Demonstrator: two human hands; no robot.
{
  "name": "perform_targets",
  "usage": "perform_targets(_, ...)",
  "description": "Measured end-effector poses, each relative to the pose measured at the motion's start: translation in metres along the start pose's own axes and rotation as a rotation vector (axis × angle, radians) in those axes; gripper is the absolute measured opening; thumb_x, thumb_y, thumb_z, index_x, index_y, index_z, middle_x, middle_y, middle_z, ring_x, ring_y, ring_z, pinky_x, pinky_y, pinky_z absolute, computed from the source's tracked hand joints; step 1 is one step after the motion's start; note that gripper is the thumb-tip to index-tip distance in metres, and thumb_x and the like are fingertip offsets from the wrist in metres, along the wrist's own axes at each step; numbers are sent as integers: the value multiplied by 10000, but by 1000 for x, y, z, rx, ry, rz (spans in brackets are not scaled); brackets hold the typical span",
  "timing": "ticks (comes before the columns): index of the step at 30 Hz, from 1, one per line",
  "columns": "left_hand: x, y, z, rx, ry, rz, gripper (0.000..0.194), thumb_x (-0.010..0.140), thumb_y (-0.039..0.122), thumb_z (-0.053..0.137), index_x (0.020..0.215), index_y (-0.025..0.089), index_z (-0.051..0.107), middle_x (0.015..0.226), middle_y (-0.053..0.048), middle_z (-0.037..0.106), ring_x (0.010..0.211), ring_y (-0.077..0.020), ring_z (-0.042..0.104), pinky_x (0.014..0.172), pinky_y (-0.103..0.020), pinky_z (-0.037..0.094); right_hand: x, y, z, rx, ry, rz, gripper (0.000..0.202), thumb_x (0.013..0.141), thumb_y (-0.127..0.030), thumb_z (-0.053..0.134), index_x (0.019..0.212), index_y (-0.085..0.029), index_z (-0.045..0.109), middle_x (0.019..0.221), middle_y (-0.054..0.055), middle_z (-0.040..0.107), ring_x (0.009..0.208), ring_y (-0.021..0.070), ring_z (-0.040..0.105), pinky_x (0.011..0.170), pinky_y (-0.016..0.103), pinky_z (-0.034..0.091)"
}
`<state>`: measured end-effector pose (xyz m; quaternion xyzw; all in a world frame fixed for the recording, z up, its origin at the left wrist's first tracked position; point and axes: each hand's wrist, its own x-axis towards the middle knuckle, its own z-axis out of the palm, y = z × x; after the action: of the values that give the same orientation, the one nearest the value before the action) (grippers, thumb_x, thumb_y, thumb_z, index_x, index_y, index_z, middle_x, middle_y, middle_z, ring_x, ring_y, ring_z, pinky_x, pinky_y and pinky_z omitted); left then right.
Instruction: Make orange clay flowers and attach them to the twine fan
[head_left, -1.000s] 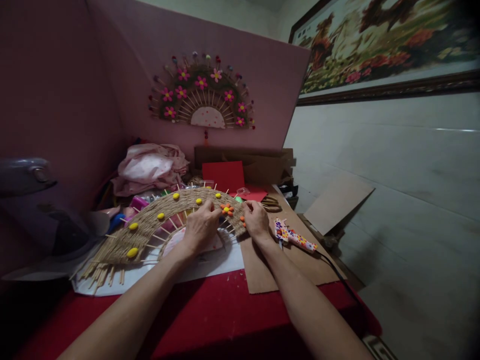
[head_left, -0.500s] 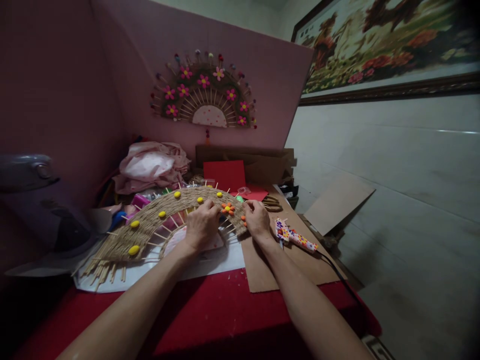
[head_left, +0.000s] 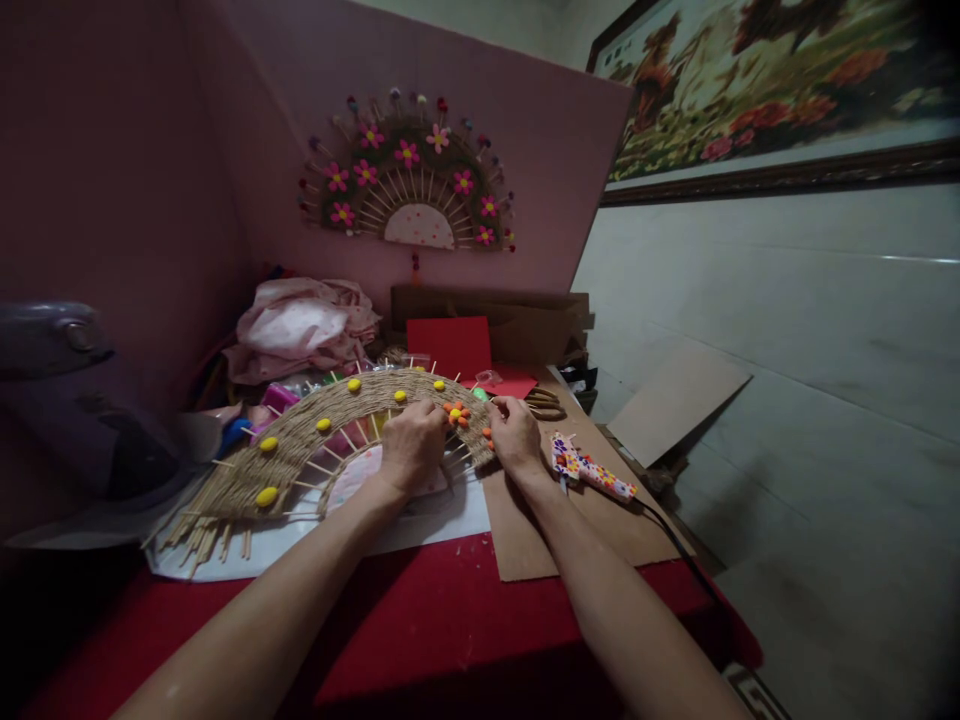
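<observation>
A fan-shaped arch (head_left: pixel 292 460) of twine wound over thin sticks lies in front of me. Yellow oval pieces (head_left: pixel 269 444) dot its band, and an orange flower (head_left: pixel 456 413) with a yellow centre sits towards its right side. My left hand (head_left: pixel 415 445) is closed over the band just left of that flower, its fingertips mostly hidden. Beside the band's right end my right hand (head_left: pixel 516 436) is pinched, next to some orange petals (head_left: pixel 487 437); whatever its fingers hold is too small to make out.
A flower-patterned glue gun (head_left: pixel 589 468) with a black cord lies on a cardboard sheet (head_left: pixel 532 545) at right. Behind the arch are crumpled pink cloth (head_left: pixel 300 325) and red card (head_left: pixel 448 343). A finished-looking fan (head_left: pixel 409 180) hangs on the pink panel.
My left hand has shifted slightly right, closer to the orange flower. My right hand stays almost in place by the band's right end.
</observation>
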<state>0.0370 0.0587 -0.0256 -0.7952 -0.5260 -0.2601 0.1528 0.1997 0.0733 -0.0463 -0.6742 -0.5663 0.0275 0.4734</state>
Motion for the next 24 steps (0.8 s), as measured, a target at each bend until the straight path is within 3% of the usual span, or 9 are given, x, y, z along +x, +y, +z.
perform_targets(8, 0, -4, 0, -42, -6, -12, 232, 879, 348, 492, 827, 195, 659, 883, -46, 648, 810, -194, 607, 591, -278, 377, 0, 0, -1, -8, -5, -3, 222, 850, -337, 520, 924, -179, 657, 946, 86, 642, 829, 186, 594, 743, 278, 419)
perform_targets(13, -6, -6, -4, -5, 9, 24, 257, 908, 265, 422, 839, 206, 663, 882, -49, 636, 791, -191, 606, 555, -272, 357, 0, 0, -1, -13, -2, 2, 220, 849, -334, 521, 921, -179, 659, 929, 82, 641, 827, 187, 593, 741, 278, 417)
perform_targets(19, -1, -3, -2, -16, 5, -49, 238, 871, 369, 498, 839, 202, 665, 893, -48, 641, 784, -195, 614, 552, -270, 361, -1, -1, -1, -17, -1, 4, 219, 844, -324, 533, 933, -168, 658, 943, 92, 640, 825, 190, 591, 736, 280, 415)
perform_targets(24, 4, -3, 2, -21, 0, -51, 219, 872, 354, 500, 844, 219, 670, 859, -35, 641, 769, -190, 613, 542, -264, 353, -1, -1, -1, -12, 0, -7, 217, 846, -320, 529, 932, -166, 656, 944, 91, 640, 838, 191, 589, 741, 277, 416)
